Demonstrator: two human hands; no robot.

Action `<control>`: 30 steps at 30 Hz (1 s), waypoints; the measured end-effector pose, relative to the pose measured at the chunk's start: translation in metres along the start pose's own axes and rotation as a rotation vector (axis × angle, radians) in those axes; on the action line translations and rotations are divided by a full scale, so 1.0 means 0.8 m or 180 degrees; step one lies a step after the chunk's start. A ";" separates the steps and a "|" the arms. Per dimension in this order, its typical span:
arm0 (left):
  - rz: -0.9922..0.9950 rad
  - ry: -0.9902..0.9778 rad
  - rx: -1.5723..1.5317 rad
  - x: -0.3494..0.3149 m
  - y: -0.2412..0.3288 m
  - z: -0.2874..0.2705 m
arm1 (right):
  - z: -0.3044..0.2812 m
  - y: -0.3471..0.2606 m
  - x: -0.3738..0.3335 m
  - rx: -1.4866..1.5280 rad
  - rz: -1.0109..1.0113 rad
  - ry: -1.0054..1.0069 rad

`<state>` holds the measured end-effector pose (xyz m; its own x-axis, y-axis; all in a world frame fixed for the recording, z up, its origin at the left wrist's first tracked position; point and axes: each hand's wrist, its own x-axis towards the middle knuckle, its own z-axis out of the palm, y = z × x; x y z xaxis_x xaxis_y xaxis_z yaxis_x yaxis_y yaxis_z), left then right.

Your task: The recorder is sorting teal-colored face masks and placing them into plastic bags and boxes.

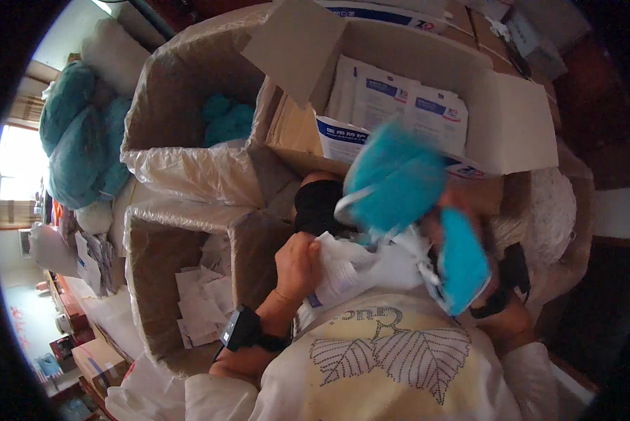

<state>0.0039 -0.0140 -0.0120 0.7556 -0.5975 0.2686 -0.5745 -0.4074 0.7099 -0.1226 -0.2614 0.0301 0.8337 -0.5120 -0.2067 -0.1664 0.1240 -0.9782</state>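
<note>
My left hand [298,266] is closed on the edge of a white printed pouch [339,274], which lies crumpled across my lap. My right hand [456,214] is blurred and partly hidden behind teal face masks. One mask [398,179], smeared by motion, rises to the left of that hand. Another teal mask [462,263] with a pale rim hangs below it, close to my shirt. White straps and crumpled white material [406,256] lie between the two hands.
Ahead, an open carton [518,119] holds flat printed pouches [430,116]. To the left stand a plastic-lined box [188,172] with teal masks inside and another lined box [167,217] with loose paper slips. Bulging teal bags [83,151] are piled at far left.
</note>
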 end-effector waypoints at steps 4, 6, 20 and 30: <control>0.0367 -0.0063 -0.0063 0.005 -0.008 -0.025 | 0.021 -0.140 0.000 0.1803 0.0253 -0.0288; 0.0807 0.0015 -0.0043 0.021 -0.003 -0.035 | -0.021 -0.134 0.019 0.0225 0.0160 -0.1356; 0.1265 -0.0160 0.0195 0.024 0.003 -0.047 | 0.080 -0.058 0.023 -0.3616 -0.1576 -0.2270; 0.1249 -0.0276 0.0043 0.013 -0.003 -0.029 | 0.087 -0.048 0.030 -0.4303 -0.2136 -0.2664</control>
<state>0.0206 -0.0033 0.0044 0.4489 -0.7654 0.4612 -0.8186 -0.1453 0.5556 -0.0590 -0.2192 0.0642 0.8903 0.4291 -0.1524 0.3735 -0.8796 -0.2946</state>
